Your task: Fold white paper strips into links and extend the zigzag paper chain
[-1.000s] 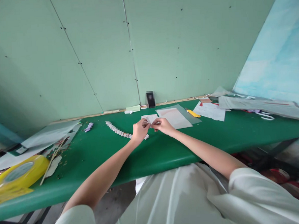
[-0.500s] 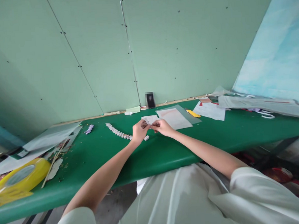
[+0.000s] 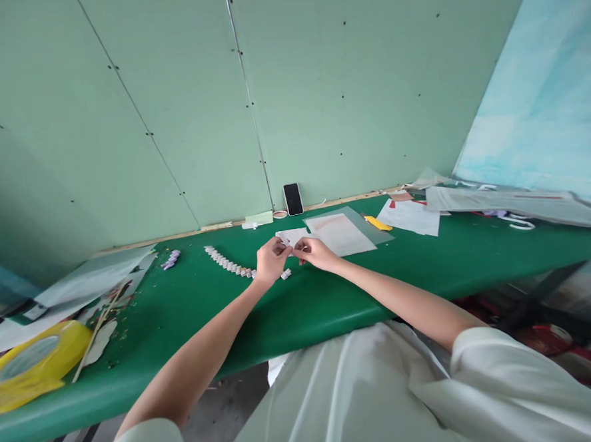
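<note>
My left hand [image 3: 272, 259] and my right hand [image 3: 315, 252] meet fingertip to fingertip above the green table [image 3: 191, 307]. Between them they pinch a small white paper strip [image 3: 285, 239]. A zigzag chain of folded white paper pieces [image 3: 228, 264] curves across the table to the left and runs behind my left hand. Just below the fingers sits its end piece [image 3: 285, 273]; whether it joins the rest is hidden. Behind the hands lie a small white paper [image 3: 296, 234] and a larger pale sheet [image 3: 340, 234].
A phone [image 3: 293, 199] leans on the wall. A yellow cutter [image 3: 378, 223] and papers [image 3: 410, 216] lie right. On the left are a purple folded piece [image 3: 170, 258], a yellow tape roll [image 3: 36, 357], a thin stick [image 3: 99, 328] and plastic sheets [image 3: 99, 280].
The view has shifted slightly, so most things sit a little further left. Both hands still pinch the strip, which sticks up a bit more clearly above the fingers.
</note>
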`<state>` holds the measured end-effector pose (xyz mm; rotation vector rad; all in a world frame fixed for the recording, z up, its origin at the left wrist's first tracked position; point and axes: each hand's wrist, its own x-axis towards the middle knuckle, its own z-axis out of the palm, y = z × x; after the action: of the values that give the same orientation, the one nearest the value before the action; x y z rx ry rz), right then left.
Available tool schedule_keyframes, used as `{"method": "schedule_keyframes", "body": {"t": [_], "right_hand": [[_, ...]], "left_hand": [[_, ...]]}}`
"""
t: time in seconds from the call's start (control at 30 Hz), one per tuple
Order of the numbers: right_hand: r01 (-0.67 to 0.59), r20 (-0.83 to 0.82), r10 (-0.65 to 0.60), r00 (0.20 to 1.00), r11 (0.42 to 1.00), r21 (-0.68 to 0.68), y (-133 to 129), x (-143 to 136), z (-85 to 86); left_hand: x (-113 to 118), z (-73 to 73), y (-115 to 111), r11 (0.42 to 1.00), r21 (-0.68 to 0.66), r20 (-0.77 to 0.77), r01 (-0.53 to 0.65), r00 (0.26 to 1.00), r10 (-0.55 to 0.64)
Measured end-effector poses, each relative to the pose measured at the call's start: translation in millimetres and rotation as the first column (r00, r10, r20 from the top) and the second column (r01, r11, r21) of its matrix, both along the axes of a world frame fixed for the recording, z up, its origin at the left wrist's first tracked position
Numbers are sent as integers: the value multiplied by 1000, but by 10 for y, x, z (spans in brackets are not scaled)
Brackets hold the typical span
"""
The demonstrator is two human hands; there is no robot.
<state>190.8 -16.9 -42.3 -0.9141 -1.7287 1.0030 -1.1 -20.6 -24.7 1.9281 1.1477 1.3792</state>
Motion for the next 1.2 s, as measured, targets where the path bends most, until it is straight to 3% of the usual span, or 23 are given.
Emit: {"method": "schedule_keyframes", "body": {"t": [0.17,0.5,0.73,0.87,1.03,1.2], "right_hand": [[-76,-66,74,995,997,-26,-43,-24,42],[-25,-142,21,990,999,-28,-94,-63,104],[-23,-153,23,988,1000,3,-149,-58,147],[-19,-145,21,989,1000,16,-176,-50,162],[-62,-72,70,995,993,100,-186,-16,135],[0,-117,24,993,980,197,-159,5,123]], "left_hand": [[-4,76,-22,998,-44,72,38,997,-34],[9,74,10,986,-152,234,64,972,-27],[41,98,-39,962,-195,325,194,938,-123],[55,85,-51,940,-221,310,259,933,-184],[12,104,9,947,-224,272,229,948,-165],[-34,159,-4,928,-275,163,249,964,-210]]}}
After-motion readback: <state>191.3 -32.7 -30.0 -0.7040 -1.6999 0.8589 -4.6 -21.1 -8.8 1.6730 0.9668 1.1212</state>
